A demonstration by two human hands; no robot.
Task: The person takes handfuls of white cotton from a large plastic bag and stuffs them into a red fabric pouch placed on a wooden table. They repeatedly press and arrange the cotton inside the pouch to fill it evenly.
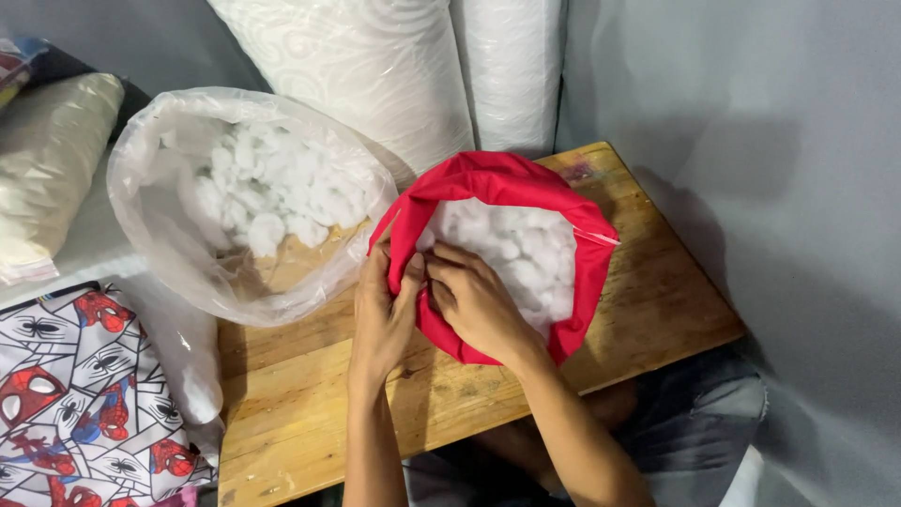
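A red fabric cover [507, 178] stands open on the wooden table [310, 394], filled with white fluffy stuffing [511, 246]. My left hand [383, 314] pinches the near left rim of the cover, thumb on the red cloth. My right hand [477, 299] grips the same near rim from inside, fingers over the edge beside the stuffing. The two hands touch each other at the rim.
A clear plastic bag [164, 239] of white stuffing [267, 188] lies open left of the cover. White rolled pillows [375, 66] lean against the grey wall behind. A cartoon-print cushion [80, 385] and a cream pillow [47, 160] sit at the left.
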